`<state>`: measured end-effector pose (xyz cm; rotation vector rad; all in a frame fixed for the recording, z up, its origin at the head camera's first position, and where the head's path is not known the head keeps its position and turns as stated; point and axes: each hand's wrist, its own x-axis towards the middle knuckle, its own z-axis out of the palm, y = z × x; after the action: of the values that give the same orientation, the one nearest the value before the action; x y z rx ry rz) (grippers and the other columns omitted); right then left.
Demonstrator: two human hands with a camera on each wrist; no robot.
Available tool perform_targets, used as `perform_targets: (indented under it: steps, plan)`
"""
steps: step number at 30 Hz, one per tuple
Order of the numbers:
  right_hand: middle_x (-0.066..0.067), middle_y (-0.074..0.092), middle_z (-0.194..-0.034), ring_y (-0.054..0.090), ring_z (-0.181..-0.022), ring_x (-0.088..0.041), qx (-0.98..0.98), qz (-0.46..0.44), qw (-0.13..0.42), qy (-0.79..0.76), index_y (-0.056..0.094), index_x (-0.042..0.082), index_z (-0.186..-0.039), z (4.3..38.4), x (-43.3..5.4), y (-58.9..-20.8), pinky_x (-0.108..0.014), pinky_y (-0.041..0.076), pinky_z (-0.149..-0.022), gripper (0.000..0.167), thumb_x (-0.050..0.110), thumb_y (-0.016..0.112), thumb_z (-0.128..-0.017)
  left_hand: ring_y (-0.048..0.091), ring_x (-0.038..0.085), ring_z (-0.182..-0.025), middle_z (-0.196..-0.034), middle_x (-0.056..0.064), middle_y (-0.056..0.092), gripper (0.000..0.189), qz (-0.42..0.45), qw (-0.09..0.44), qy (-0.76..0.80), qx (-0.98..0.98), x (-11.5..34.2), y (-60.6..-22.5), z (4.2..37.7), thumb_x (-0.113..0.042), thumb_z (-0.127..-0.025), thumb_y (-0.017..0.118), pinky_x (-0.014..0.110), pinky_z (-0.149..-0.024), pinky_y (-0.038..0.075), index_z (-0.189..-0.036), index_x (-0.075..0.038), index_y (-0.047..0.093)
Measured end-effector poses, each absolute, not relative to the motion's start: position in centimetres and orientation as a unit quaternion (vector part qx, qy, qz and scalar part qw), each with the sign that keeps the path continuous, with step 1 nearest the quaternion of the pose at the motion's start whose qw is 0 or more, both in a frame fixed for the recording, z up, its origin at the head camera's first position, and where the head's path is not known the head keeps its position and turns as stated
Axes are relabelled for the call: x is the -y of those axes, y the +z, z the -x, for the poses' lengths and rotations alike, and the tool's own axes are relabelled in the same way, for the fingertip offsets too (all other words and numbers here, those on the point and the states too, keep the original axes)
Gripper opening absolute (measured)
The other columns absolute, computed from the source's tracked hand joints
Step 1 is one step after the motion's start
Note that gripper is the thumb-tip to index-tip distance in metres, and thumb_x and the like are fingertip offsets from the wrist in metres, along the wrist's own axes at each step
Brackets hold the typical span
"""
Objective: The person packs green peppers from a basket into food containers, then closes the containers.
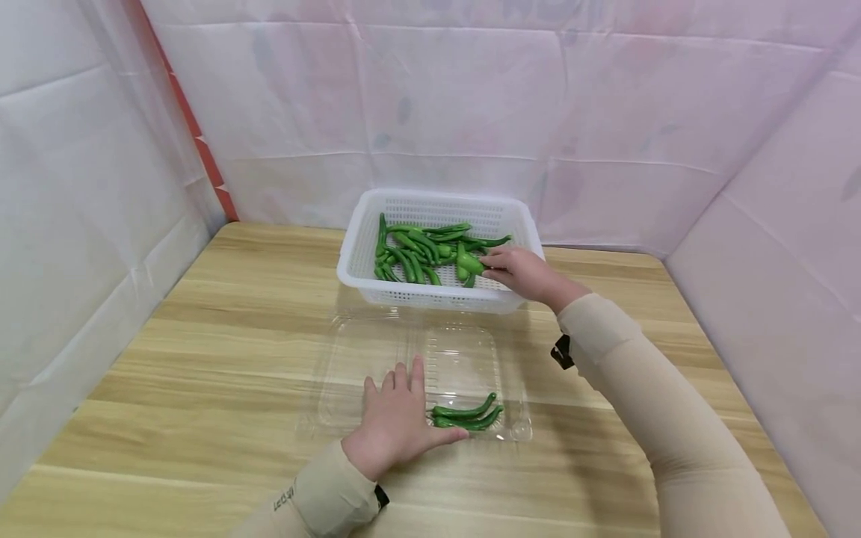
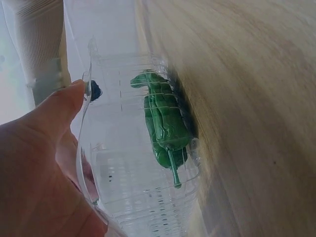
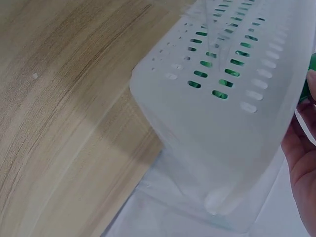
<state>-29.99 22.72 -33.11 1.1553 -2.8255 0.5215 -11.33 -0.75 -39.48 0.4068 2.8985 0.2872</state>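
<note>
My right hand [image 1: 521, 273] reaches over the right end of a white slotted basket [image 1: 437, 300], its fingers and thumb pinching a light green pepper [image 1: 469, 263]. Many long green chili peppers [image 1: 417, 258] lie heaped in the basket. Nearer to me, a hinged clear plastic box [image 1: 464, 351] lies unfolded on the table. Spread straight-fingered over its middle is my left hand [image 1: 397, 422], the thumb along the front rim. A few dark green peppers [image 2: 165, 118] lie in the box's right half, seen through its wall in the left wrist view.
The wooden table [image 1: 202, 359] is enclosed by white sheeting [image 1: 457, 97] at the back and both sides. The basket stands near the table's back edge, just behind the plastic box. A red strip [image 1: 195, 134] runs down the back left corner.
</note>
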Motion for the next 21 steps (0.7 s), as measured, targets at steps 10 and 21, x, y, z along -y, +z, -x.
perform_targets:
  steps: [10,21]
  plan:
    - [-0.017,0.064,-0.105,0.061,-0.095,-0.029,0.889,-0.409,0.065,0.196,0.064,-0.006,-0.114,28.3,-22.1,-32.7,-0.041,0.050,-0.079,0.029,0.004,0.064,-0.087,0.040,0.038,-0.124,-0.141,0.027,0.035,0.123,-0.138,0.102,0.095,-0.981,0.8,-39.3,11.3,-0.088,-0.065,0.043,0.064,-0.098,0.024,-0.147,0.000,0.019]
    - [-0.018,0.062,-0.112,0.063,-0.094,-0.027,0.898,-0.394,0.049,0.187,0.061,-0.004,-0.119,26.2,-22.2,-32.4,-0.038,0.052,-0.076,0.032,0.010,0.062,-0.090,0.044,0.037,-0.120,-0.138,0.025,0.038,0.123,-0.145,0.098,0.086,-0.981,0.7,-39.3,11.3,-0.089,-0.064,0.041,0.063,-0.097,0.027,-0.147,0.000,0.019]
